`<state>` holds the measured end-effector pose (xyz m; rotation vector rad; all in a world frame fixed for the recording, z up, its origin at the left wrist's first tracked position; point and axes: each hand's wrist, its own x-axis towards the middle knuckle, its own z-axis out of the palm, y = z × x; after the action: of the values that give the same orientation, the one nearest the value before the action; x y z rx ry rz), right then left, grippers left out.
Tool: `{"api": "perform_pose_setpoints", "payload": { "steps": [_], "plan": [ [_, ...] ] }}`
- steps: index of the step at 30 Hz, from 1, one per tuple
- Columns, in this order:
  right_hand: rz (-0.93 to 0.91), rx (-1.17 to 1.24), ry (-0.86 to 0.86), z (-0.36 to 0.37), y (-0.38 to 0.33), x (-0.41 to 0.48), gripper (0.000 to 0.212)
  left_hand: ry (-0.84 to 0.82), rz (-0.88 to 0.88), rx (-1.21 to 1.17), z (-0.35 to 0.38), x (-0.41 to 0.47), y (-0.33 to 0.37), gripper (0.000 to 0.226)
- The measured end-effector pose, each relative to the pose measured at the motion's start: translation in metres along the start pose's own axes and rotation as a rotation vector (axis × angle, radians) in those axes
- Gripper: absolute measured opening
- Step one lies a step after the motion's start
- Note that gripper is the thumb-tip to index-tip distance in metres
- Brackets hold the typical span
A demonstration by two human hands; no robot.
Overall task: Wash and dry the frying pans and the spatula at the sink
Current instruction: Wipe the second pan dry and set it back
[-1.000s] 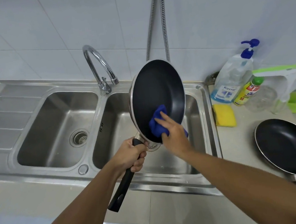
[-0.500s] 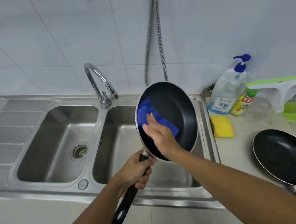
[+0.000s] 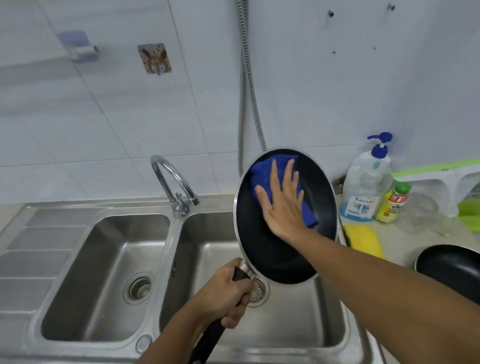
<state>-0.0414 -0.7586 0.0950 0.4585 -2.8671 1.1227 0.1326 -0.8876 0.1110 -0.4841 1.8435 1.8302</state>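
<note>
A black frying pan (image 3: 260, 249) is held tilted up over the right basin of the steel sink (image 3: 305, 319). My left hand (image 3: 227, 293) grips its black handle. My right hand (image 3: 283, 203) lies flat, fingers spread, pressing a blue cloth (image 3: 262, 175) against the upper part of the pan's inside. A second black frying pan (image 3: 475, 285) rests on the counter at the right. No spatula is visible.
A curved tap (image 3: 175, 184) stands between the two basins. On the counter to the right are a yellow sponge (image 3: 362, 240), a pump soap bottle (image 3: 366, 186), a small yellow bottle (image 3: 392, 203), and a green and white squeegee (image 3: 457, 174). A metal hose (image 3: 246, 89) hangs on the tiled wall.
My right hand has slid the blue cloth from the pan's lower edge up to its top. The pan is now higher and further right in view.
</note>
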Motion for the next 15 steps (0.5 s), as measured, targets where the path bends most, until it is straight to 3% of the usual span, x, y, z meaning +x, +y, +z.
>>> {"api": "perform_pose_setpoints", "payload": {
  "steps": [4, 6, 8, 11, 13, 15],
  "plan": [
    [-0.543, -0.086, -0.132, 0.003, 0.005, -0.029, 0.067, 0.027, 0.023, 0.000, 0.001, 0.005, 0.007, 0.015],
    [-0.673, -0.143, -0.161, 0.002, 0.017, -0.031, 0.066, 0.029, 0.033, -0.003, 0.000, 0.007, 0.007, 0.016],
    [-0.570, -0.114, -0.069, 0.000, 0.016, -0.013, 0.066, 0.021, 0.035, 0.005, 0.001, 0.007, 0.008, 0.019],
    [-0.267, 0.112, 0.074, -0.008, -0.002, 0.015, 0.064, 0.018, 0.032, -0.006, 0.006, 0.007, 0.006, 0.020],
    [-0.320, 0.194, 0.092, -0.006, -0.011, 0.013, 0.063, 0.025, 0.041, -0.034, 0.008, 0.008, 0.007, 0.018],
    [-0.507, 0.219, -0.024, -0.002, -0.015, -0.006, 0.064, 0.042, 0.054, -0.078, 0.009, 0.011, 0.008, 0.014]
  ]
}}
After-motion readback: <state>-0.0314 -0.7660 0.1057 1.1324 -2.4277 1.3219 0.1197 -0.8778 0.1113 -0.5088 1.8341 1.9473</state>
